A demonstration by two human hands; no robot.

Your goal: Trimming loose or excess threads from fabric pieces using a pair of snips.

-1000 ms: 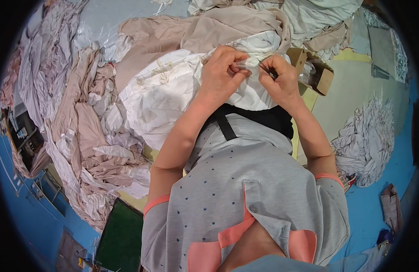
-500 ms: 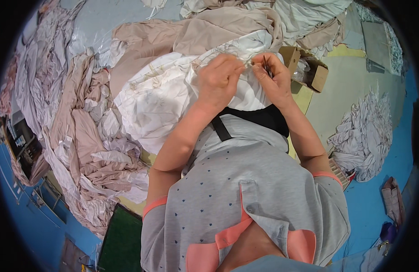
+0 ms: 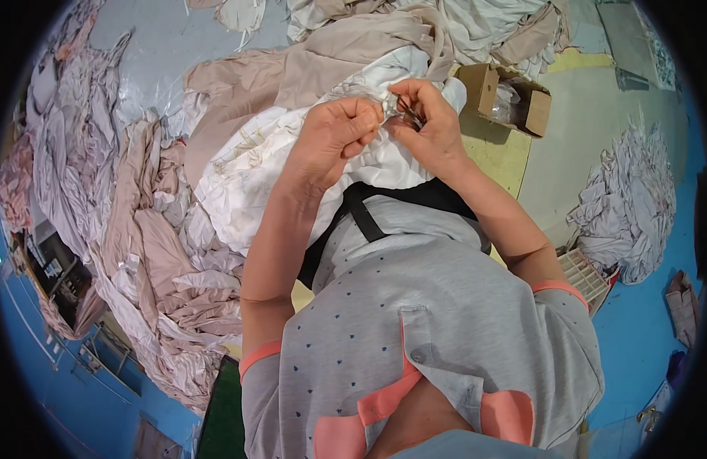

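Observation:
A white cloth with tan stitched patterning [image 3: 246,180] lies bunched over my lap and the work surface. My left hand [image 3: 338,138] is closed in a pinch on its gathered upper part. Close beside it on the right, my right hand [image 3: 434,134] is closed around small dark metal snips [image 3: 409,111], its thumb and forefinger tips at the same gathered bit of cloth. The exact spot between the fingertips is too small to make out. Beige fabric [image 3: 315,69] spreads behind the white cloth.
An open cardboard box [image 3: 480,92] with clear plastic inside stands right of my hands. A grey-white fabric pile [image 3: 629,203] lies farther right, above a slatted crate [image 3: 584,277]. Heaps of beige and white fabric [image 3: 166,260] fill the left side.
Both hands have shifted left together, drawing the gathered cloth along. My right hand has turned inward, still holding the snips. The view has moved slightly.

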